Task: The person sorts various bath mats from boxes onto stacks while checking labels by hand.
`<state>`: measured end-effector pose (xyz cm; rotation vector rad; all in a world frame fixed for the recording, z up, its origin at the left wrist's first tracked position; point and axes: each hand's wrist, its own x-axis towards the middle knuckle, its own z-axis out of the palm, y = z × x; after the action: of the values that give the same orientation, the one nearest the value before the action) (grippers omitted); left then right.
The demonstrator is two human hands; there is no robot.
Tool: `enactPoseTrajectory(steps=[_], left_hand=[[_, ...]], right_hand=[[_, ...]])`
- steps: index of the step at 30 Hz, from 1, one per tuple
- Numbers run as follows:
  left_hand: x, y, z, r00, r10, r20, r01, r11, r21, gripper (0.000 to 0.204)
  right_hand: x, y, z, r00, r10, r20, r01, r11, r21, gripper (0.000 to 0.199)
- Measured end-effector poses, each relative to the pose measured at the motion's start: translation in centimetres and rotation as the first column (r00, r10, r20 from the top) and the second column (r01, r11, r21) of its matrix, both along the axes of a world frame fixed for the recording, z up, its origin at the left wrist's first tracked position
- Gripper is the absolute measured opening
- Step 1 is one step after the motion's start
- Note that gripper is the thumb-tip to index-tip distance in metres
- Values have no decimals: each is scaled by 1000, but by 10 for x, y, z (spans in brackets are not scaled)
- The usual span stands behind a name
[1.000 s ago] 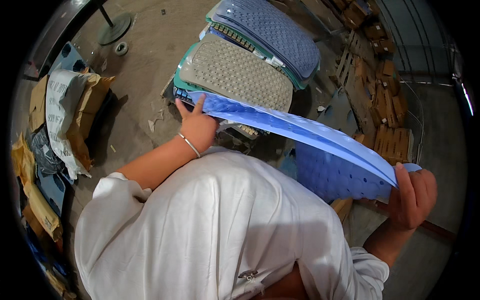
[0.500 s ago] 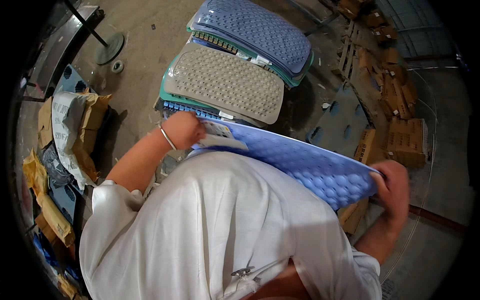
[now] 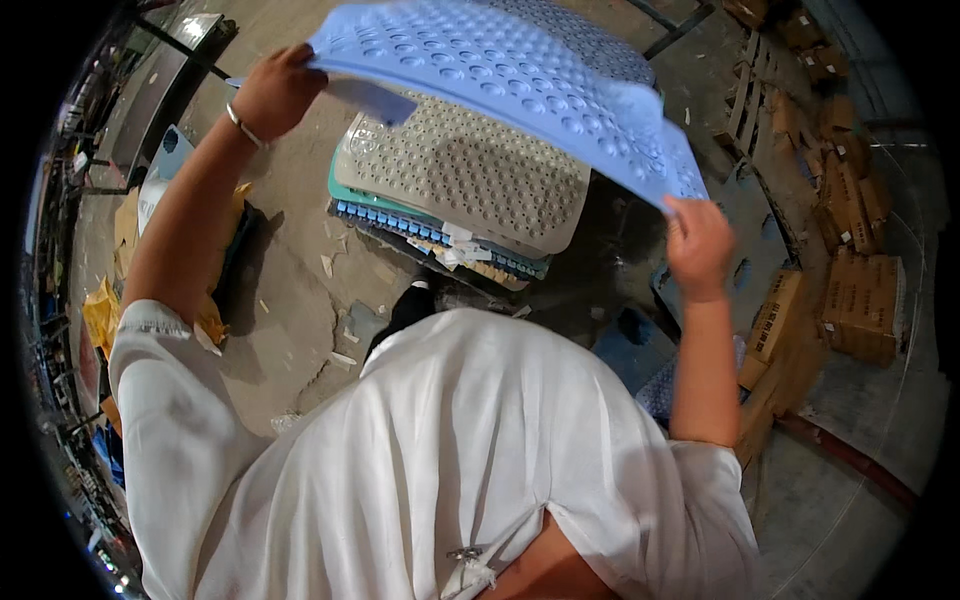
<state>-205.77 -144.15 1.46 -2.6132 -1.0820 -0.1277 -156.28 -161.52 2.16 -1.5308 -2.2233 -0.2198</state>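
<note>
A light blue bath mat (image 3: 500, 75) covered in round bumps stretches between my two hands, raised in front of me. My left hand (image 3: 280, 92), with a bracelet at the wrist, grips its left end. At the mat's near right corner, my right hand (image 3: 698, 248) pinches the edge. A paper label (image 3: 372, 100) hangs beneath the mat by my left hand. Below it lies a stack topped by a beige bath mat (image 3: 455, 170), with green and blue mats showing at the edges. Behind, a darker blue mat (image 3: 585, 38) is partly hidden by the raised one.
Cardboard boxes (image 3: 862, 305) and a wooden pallet (image 3: 745, 95) line the right side. A blue-stained board (image 3: 740, 215) lies on the floor beyond my right hand. Yellow and brown packaging (image 3: 102, 315) sits at the left. Paper scraps litter the concrete floor (image 3: 300, 340).
Both hands have lifted the light blue mat up and away from my body, over the stacks. The mat, upright against my waist before, now spreads out flatter.
</note>
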Motion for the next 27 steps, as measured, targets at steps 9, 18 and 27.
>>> enactPoseTrajectory(steps=[9, 18, 27], left_hand=[[-14, -11, -290, 843, -169, -510, -56, 916, -397, 17], [-60, -77, -341, 800, -334, -499, -352, 411, -841, 22], [-63, -112, -299, 895, 104, -433, -442, 91, -892, 29]], right_hand=[[-51, -35, -331, 965, -245, 89, 247, 755, -607, 28], [-73, 27, -394, 429, -903, -1, 602, 287, -745, 62], [-90, 96, -370, -162, -964, -209, 29, 207, -978, 41]])
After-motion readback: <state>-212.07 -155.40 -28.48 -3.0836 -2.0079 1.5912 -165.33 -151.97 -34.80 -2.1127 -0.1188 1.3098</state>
